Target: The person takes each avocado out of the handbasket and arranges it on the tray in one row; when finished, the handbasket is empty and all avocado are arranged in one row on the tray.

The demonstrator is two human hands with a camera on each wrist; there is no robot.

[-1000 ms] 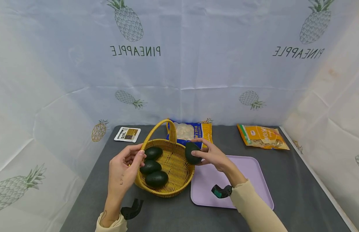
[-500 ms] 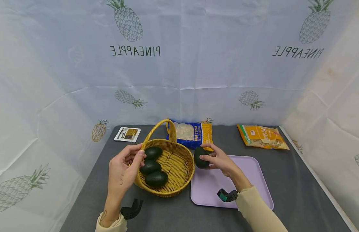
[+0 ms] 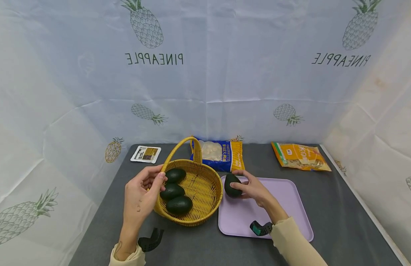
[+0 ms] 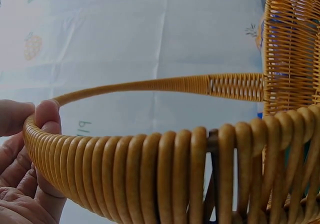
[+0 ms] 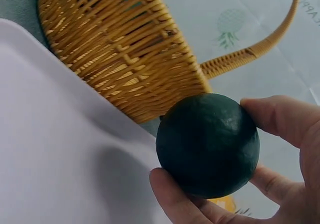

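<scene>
My left hand point(image 3: 143, 192) pinches the arched handle point(image 4: 115, 159) of a yellow wicker basket point(image 3: 205, 199) between thumb and fingers. Inside the basket, along its left side, lie three dark green avocados point(image 3: 179, 205). Another avocado point(image 5: 207, 146) is gripped by my right hand point(image 3: 253, 188), with thumb and fingertips around its sides. It is over the far left corner of a lilac tray point(image 3: 258, 218), just right of the basket. In the right wrist view its shadow falls on the tray surface.
Behind the basket lies a blue and yellow pasta bag point(image 3: 222, 155). An orange food bag point(image 3: 301, 157) rests at the back right, and a small white packet point(image 3: 146, 154) at the back left. A pineapple-print cloth point(image 3: 205, 74) hangs behind the grey table point(image 3: 192, 247).
My right hand has carried the avocado from over the basket's right rim to the right and down, over the tray's far left corner. My left hand and the basket have stayed put.
</scene>
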